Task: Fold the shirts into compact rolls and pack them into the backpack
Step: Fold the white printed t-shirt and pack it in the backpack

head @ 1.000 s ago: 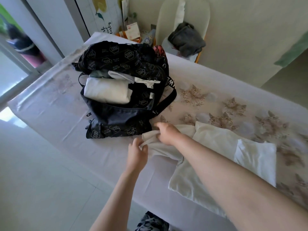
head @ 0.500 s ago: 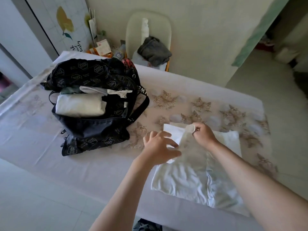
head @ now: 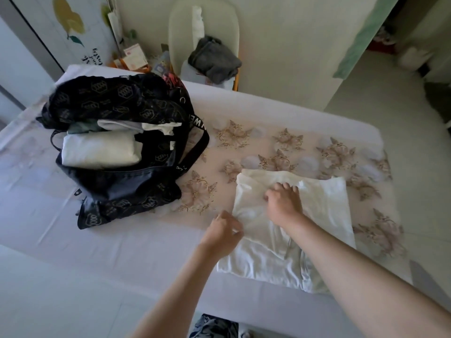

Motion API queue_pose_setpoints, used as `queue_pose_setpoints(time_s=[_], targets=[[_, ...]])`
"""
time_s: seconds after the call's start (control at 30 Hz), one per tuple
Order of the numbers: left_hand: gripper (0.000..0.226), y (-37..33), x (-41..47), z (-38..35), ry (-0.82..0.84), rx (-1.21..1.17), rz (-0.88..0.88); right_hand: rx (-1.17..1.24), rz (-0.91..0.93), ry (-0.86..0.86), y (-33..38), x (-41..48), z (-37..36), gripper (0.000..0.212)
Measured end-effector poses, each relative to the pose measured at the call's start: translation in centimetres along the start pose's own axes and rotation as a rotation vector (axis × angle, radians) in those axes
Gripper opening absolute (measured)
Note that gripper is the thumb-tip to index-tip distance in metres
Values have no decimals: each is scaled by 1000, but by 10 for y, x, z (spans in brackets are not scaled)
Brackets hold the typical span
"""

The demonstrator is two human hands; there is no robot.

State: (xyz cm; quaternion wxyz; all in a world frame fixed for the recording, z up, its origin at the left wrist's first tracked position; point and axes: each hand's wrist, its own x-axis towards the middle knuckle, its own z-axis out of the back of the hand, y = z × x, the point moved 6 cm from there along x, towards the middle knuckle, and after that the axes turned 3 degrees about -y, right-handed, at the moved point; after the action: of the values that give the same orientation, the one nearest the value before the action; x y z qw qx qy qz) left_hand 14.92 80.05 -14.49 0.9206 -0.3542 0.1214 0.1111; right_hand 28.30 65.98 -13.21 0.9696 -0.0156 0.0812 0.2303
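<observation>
So the white shirt [head: 317, 215] is lying flat on the table [head: 122, 240], off to the right of the backpack [head: 127, 193] and a bit nearer the person, not touching it. It's already partly folded in on itself, with the top edge doubled over. The right hand [head: 284, 202] is planted on the upper middle of the shirt, knuckles up, fingers curled down into the fabric like it's got a fold of it. The left hand [head: 223, 230] sits at the shirt's edge on the side facing the backpack, fingers loosely bent with thumb and fingertips close together right at the hem, but honestly I can't tell if it's actually got hold of the cloth or is just touching it. The backpack is black with a hexagon logo print, unzipped and gaping, and there's a rolled white shirt [head: 97, 150] tucked inside with a couple more pale bits behind it. Past the backpack there's a chair [head: 210, 20] with a grey garment [head: 214, 61] dumped on it.
</observation>
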Motion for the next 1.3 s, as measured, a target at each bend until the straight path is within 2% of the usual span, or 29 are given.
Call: queue_pose_setpoints(time_s=[0.1, 0.17, 0.27, 0.37, 0.43, 0.5, 0.53, 0.63, 0.67, 0.73, 0.77, 0.83, 0.93, 1.03, 1.1, 1.2, 1.3], targets=[[9, 8, 10, 7, -102, -102, 109, 210, 45, -114, 33, 29, 16, 33], [9, 18, 14, 11, -163, -188, 233, 265, 42, -80, 50, 48, 16, 34], [27, 26, 18, 8, -105, -202, 327, 217, -8, 7, 54, 73, 12, 21], [13, 31, 20, 11, -39, -127, 324, 333, -123, -80, 45, 94, 24, 18], [10, 39, 21, 13, -21, -114, 335, 334, -133, -130, 42, 100, 27, 15], [10, 43, 19, 13, -5, -104, 338, 194, -27, -196, 46, 97, 24, 11], [11, 43, 18, 13, -9, -97, 342, 118, 74, -259, 52, 92, 22, 18], [12, 38, 21, 12, -72, -95, 341, 94, 527, -429, 80, 66, 15, 29], [11, 36, 22, 13, -94, -97, 343, 53, 665, -417, 88, 57, 11, 30], [6, 32, 24, 14, -110, -96, 329, -105, 762, -320, 89, 51, -5, 38], [6, 30, 26, 12, -110, -89, 313, -177, 749, -268, 84, 52, -11, 43], [19, 25, 25, 9, -76, -78, 306, -268, 723, -190, 76, 51, -13, 42], [26, 9, 25, 11, 17, -29, 242, -317, 671, -194, 67, 47, 8, 16], [17, -16, 27, 23, 68, 25, 158, -136, 560, -178, 42, 40, 29, 28], [4, -43, 28, 29, 137, 21, 126, -25, 477, -178, 13, 31, 42, 25], [8, -95, 34, 29, 213, -37, 57, 154, 391, -287, -38, 10, 70, 8], [11, -155, 35, 8, 307, -152, -40, 231, 248, -317, -98, -14, 78, 21]])
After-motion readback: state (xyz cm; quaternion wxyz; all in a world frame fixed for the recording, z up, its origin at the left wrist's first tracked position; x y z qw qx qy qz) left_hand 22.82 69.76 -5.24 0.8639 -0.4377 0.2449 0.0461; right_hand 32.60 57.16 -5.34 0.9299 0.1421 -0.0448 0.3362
